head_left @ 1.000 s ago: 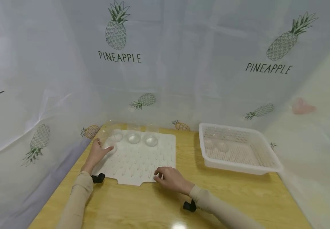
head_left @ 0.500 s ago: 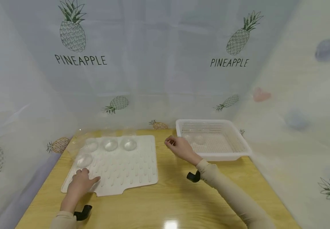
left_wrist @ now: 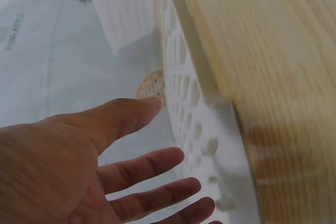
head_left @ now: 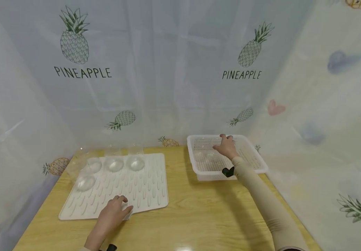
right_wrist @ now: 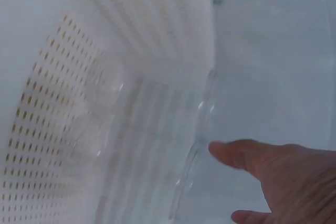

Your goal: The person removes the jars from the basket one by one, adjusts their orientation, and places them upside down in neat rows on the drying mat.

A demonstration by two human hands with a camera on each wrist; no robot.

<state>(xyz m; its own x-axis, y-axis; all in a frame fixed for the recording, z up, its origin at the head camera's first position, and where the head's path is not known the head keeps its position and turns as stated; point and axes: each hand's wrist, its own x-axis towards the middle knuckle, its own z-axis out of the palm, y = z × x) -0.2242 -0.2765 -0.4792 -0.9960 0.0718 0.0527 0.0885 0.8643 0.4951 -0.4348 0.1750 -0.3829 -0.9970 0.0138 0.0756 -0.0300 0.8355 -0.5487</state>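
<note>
Several clear cups (head_left: 114, 164) stand along the back and left of a white ridged drying mat (head_left: 143, 190). My left hand (head_left: 113, 211) hovers over the mat's front edge, fingers spread and holding nothing; the left wrist view shows its thumb apart from the fingers. Over the white basket (head_left: 199, 174), my right hand (head_left: 226, 147) reaches in with thumb and fingers parted. The right wrist view shows clear cups (right_wrist: 107, 77) inside the slotted basket. There my right thumb (right_wrist: 236, 153) lies right beside a clear rim, with most of the other fingers out of frame.
The wooden table (head_left: 180, 216) carries the mat at left and the basket at back right. Hanging sheets with pineapple prints (head_left: 75, 47) enclose the table at the back and on both sides.
My left hand has left the cup at the mat's left side and come down to the front edge. My right hand has moved from the mat's front right corner to over the basket.
</note>
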